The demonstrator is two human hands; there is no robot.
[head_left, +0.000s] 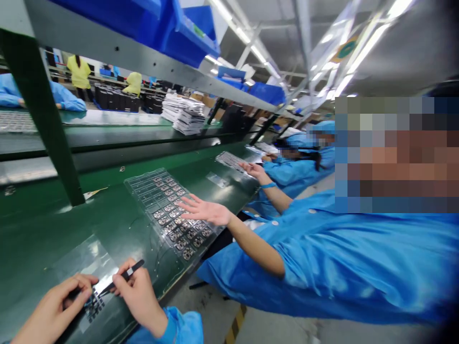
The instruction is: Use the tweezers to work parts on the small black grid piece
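R hand (138, 291) w/ tweezers (120, 279), maybe

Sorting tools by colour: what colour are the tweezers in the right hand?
Black tweezers, right hand; head view.

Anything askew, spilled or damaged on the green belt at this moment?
Nothing stands out. The right hand holds black tweezers over a clear tray steadied by the left hand. A co-worker's hand lies flat on a second tray of small parts, which sits flat on the belt.
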